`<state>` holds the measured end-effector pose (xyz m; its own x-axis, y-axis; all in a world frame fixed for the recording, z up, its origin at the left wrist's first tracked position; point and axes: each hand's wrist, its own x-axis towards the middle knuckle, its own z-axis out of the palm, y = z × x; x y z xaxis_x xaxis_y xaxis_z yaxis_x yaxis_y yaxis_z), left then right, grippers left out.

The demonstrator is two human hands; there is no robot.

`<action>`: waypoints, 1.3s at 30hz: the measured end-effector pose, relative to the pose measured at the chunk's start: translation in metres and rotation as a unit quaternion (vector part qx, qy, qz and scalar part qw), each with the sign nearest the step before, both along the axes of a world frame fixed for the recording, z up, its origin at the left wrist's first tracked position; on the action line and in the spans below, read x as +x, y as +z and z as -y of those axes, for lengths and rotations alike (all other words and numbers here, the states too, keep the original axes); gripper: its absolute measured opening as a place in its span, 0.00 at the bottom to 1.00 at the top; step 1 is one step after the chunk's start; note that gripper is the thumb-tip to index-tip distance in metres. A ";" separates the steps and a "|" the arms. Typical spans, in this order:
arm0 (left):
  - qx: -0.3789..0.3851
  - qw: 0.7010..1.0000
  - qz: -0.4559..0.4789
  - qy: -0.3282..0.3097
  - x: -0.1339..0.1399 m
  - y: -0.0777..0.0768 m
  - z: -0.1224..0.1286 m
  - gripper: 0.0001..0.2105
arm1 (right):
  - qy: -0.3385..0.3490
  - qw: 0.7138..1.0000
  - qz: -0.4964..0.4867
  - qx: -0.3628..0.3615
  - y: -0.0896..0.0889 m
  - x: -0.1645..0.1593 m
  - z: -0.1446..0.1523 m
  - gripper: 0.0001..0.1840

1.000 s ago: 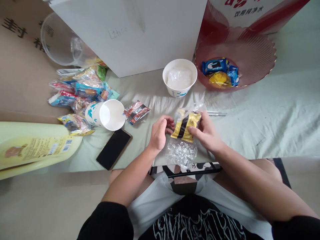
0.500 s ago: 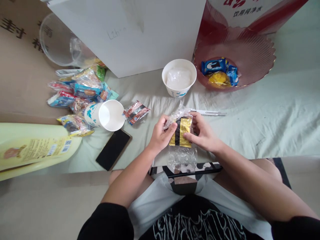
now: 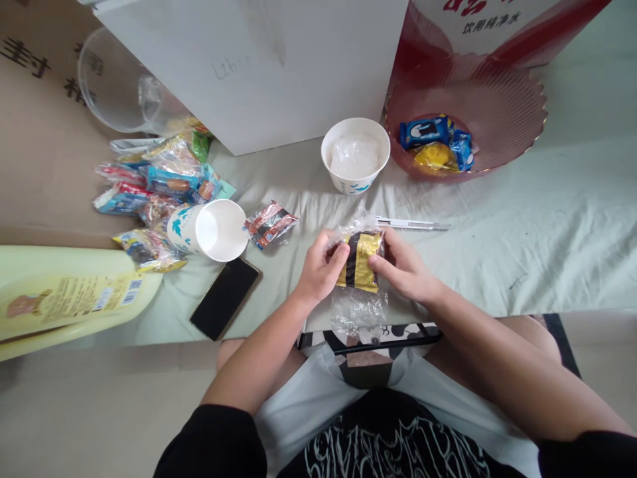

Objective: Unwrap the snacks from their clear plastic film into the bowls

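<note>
Between both hands is a gold and black snack packet (image 3: pixel 365 262), gripped from its two sides. My left hand (image 3: pixel 322 267) closes on its left edge with the thumb on top. My right hand (image 3: pixel 404 265) holds the right edge, its thumb pressing on the gold face. Crinkled clear plastic wrap (image 3: pixel 359 312) hangs below the packet, and more of it shows above. Just beyond my right hand lies a slim white and grey utility knife (image 3: pixel 412 224). A small red and brown wrapped snack (image 3: pixel 271 224) rests to the left of my left hand.
A paper bowl (image 3: pixel 355 156) with clear plastic inside stands ahead. To its right, a pink bowl (image 3: pixel 507 119) contains blue and yellow packets. On the left are a tipped paper cup (image 3: pixel 221 229), a phone (image 3: pixel 226 299) and a snack pile (image 3: pixel 172 179). A white box (image 3: pixel 279 73) stands behind.
The packet has tilted slightly in my hands, and the clear plastic at its top is pressed lower. My fingers have shifted a little on its edges.
</note>
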<state>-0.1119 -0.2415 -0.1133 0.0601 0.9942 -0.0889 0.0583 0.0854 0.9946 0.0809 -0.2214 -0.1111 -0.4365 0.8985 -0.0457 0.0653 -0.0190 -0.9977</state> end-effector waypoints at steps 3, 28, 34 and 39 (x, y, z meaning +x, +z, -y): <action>-0.003 0.999 0.029 -0.019 0.000 -0.001 -0.001 0.27 | -0.017 0.999 -0.028 -0.027 0.003 -0.002 -0.001 0.26; -0.042 0.992 0.045 -0.109 -0.006 0.007 -0.002 0.27 | -0.050 0.996 -0.075 -0.012 0.006 -0.003 -0.005 0.20; -0.053 0.986 0.078 -0.136 -0.010 0.005 -0.001 0.27 | -0.047 0.995 -0.064 -0.060 0.000 -0.002 -0.007 0.24; -0.058 0.986 0.066 -0.141 -0.008 0.006 -0.001 0.25 | -0.061 0.995 -0.055 -0.055 0.002 -0.003 -0.008 0.21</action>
<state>-0.1200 -0.2409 -0.1076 0.3510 0.9200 -0.1742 -0.0326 0.1979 0.9797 0.0776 -0.2134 -0.1087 -0.3328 0.9371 -0.1049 -0.0545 -0.1302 -0.9900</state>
